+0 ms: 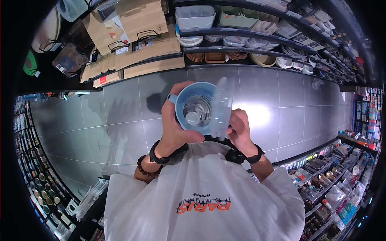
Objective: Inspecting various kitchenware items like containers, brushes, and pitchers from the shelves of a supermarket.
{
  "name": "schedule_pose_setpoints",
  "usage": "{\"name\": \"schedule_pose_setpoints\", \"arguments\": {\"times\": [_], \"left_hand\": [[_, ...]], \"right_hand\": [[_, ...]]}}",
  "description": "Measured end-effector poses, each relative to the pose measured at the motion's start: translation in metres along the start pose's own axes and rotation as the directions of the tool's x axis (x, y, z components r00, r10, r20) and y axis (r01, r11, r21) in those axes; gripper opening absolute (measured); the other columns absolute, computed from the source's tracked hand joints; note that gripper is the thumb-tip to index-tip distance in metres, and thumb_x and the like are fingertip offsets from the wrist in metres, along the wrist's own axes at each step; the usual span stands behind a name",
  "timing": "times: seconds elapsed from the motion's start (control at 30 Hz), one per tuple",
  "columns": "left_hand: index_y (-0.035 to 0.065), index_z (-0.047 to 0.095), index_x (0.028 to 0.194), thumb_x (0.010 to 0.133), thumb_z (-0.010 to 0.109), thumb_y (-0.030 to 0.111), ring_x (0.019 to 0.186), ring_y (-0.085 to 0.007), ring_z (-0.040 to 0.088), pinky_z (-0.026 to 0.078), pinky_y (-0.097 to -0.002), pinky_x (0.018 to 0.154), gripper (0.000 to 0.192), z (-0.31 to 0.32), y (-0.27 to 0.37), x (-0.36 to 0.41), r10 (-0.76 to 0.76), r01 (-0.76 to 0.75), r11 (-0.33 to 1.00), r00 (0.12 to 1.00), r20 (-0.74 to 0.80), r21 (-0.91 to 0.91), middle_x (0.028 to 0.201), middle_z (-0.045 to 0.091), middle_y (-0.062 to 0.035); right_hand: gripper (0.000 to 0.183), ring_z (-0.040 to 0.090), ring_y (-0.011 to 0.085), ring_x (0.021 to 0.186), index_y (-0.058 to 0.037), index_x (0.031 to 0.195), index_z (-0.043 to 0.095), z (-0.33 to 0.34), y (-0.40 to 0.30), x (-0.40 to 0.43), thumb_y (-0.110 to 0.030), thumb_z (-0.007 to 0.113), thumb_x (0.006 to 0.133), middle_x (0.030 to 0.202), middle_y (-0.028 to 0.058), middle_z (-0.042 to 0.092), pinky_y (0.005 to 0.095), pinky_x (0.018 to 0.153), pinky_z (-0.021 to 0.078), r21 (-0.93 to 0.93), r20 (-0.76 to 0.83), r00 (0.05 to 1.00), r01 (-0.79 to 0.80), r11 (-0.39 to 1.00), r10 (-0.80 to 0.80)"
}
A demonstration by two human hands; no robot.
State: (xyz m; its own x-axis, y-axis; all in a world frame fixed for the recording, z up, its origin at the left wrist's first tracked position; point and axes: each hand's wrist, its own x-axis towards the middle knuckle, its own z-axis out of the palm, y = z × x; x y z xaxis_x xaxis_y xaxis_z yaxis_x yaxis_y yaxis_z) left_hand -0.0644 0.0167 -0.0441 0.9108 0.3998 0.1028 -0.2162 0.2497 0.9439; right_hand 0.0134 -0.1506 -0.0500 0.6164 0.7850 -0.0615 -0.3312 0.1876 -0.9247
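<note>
A round blue container (197,87) with a small side tab is held up in front of my chest, its mouth facing the camera. Clear, ringed plastic shows inside it. My left hand (178,123) wraps around its left side, the thumb lying along the near rim. In my right hand (239,126) is a translucent ribbed plastic lid (222,108), turned nearly on edge at the container's right rim and overlapping it in view. Whether lid and rim touch cannot be told. My right fingertips are partly hidden behind the lid.
Ahead are shelves with wooden cutting boards (141,15), a white plastic bin (195,18), a green bin (238,18) and woven baskets (215,57). Grey floor tiles (120,105) lie below. Packed shelving (328,177) stands at the right, and a rack of cups (45,192) at the left.
</note>
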Motion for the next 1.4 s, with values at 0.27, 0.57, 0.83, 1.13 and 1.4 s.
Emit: {"name": "schedule_pose_setpoints", "arguments": {"times": [0.27, 0.57, 0.83, 1.13, 1.4], "left_hand": [[-0.0007, 0.042, 0.127, 0.048, 0.092, 0.044, 0.106, -0.0151, 0.054, 0.042, -0.0297, 0.092, 0.104, 0.0, -0.001, 0.002, -0.041, 0.041, 0.999, 0.999, 0.001, -0.001, 0.117, 0.053, -0.0067], [0.0, 0.041, 0.128, 0.046, 0.092, 0.042, 0.11, -0.0175, 0.051, 0.039, -0.032, 0.094, 0.105, 0.0, -0.002, 0.003, 0.025, -0.037, 0.987, 0.996, 0.082, 0.155, 0.118, 0.05, -0.0078], [-0.0008, 0.04, 0.129, 0.054, 0.087, 0.04, 0.112, -0.0183, 0.049, 0.038, -0.0321, 0.097, 0.098, 0.007, -0.003, 0.002, -0.024, 0.027, 0.999, 0.997, 0.07, -0.039, 0.122, 0.048, -0.0084], [-0.0018, 0.044, 0.128, 0.079, 0.062, 0.034, 0.11, -0.0165, 0.049, 0.037, -0.031, 0.097, 0.064, 0.009, 0.003, 0.001, -0.105, 0.105, 0.992, 0.994, -0.001, -0.068, 0.121, 0.05, -0.0104], [0.0028, 0.028, 0.14, 0.079, 0.062, 0.03, 0.123, -0.0289, 0.045, 0.037, -0.0388, 0.101, 0.075, 0.007, 0.012, 0.015, 0.069, -0.067, 0.997, 0.997, 0.045, -0.028, 0.133, 0.044, -0.0181]], "right_hand": [[0.039, 0.03, 0.006, 0.054, -0.0016, 0.062, 0.044, -0.009, 0.002, 0.004, -0.029, 0.047, 0.09, 0.057, -0.003, 0.037, 0.0251, 0.049, 0.0225, 0.003, 0.008, 0.999, -0.033, 0.999, 0.033], [0.025, 0.029, 0.006, 0.052, -0.0009, 0.058, 0.043, -0.007, 0.003, 0.005, -0.016, 0.047, 0.078, 0.055, -0.0031, 0.036, 0.0251, 0.049, 0.0209, 0.138, -0.13, 0.991, -0.012, 0.99, 0.03], [0.029, 0.029, 0.0058, 0.05, -0.0018, 0.052, 0.038, -0.01, 0.001, 0.006, -0.014, 0.048, 0.077, 0.052, -0.0024, 0.035, 0.0255, 0.048, 0.0208, 0.117, -0.181, 0.982, -0.023, 0.993, 0.044], [0.052, 0.033, 0.007, 0.052, -0.0048, 0.084, 0.048, -0.028, 0.014, 0.0, -0.056, 0.049, 0.089, 0.062, 0.001, 0.042, 0.0228, 0.047, 0.0244, 0.005, 0.008, 0.998, 0.07, 0.998, -0.07], [0.061, 0.032, 0.0087, 0.051, -0.0041, 0.082, 0.048, -0.024, 0.001, -0.004, -0.064, 0.04, 0.09, 0.061, 0.0018, 0.043, 0.0234, 0.046, 0.0237, -0.017, -0.066, 0.995, 0.073, 0.997, -0.074]]}}
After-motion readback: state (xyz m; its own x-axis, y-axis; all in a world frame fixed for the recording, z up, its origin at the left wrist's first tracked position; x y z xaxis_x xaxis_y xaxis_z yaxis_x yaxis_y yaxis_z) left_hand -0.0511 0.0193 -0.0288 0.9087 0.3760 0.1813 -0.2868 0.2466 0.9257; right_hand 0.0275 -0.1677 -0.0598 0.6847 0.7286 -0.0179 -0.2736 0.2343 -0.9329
